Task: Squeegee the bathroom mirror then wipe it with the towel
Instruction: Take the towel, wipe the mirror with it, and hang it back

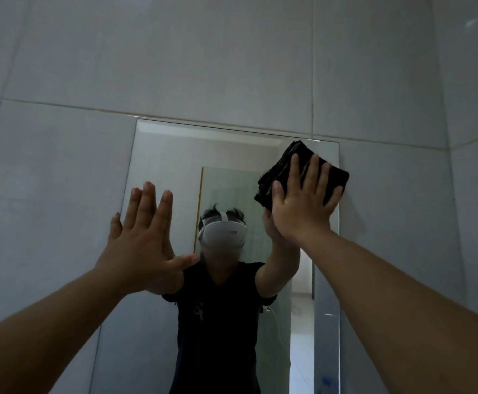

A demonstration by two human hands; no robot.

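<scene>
A tall frameless mirror (169,155) hangs on the grey tiled wall ahead. My right hand (303,206) presses a folded black towel (286,163) flat against the mirror's upper right corner, fingers spread over the cloth. The towel sticks out a little past the mirror's right edge. My left hand (144,240) is raised with its fingers apart at the mirror's left edge, holding nothing. Whether its palm touches the glass or tile I cannot tell. No squeegee is in view.
Large grey wall tiles (232,58) surround the mirror, and a side wall (476,194) meets them in a corner on the right. The mirror reflects a person in a dark shirt and a lit doorway (301,322) behind.
</scene>
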